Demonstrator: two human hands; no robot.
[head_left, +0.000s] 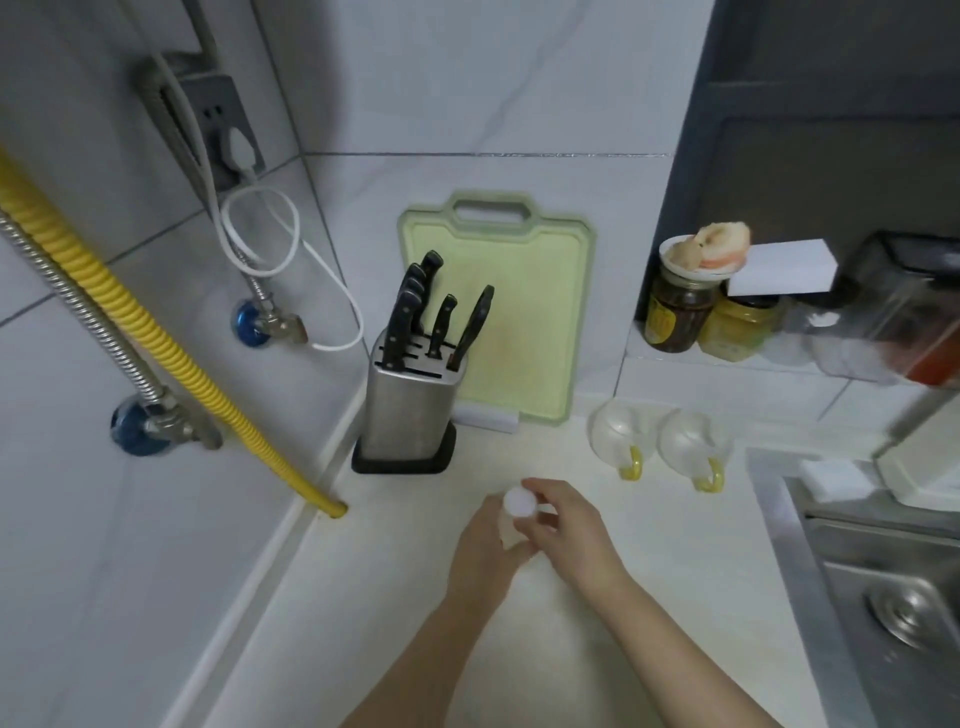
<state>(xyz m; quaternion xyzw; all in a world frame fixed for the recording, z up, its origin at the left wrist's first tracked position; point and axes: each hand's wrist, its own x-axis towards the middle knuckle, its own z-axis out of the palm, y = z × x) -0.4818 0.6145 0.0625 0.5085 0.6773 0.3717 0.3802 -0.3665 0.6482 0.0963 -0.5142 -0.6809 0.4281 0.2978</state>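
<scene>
A small white container with a round white cap stands on the pale countertop, held between both hands. My left hand wraps around its body from the left. My right hand pinches the cap from the right, with fingertips curled over its top edge. Most of the container's body is hidden behind the fingers.
A steel knife block with several black-handled knives stands behind, in front of a green cutting board leaning on the wall. Two clear suction hooks lie to the right. A steel sink lies at the right edge, with jars on a ledge above. A yellow hose runs down the left wall.
</scene>
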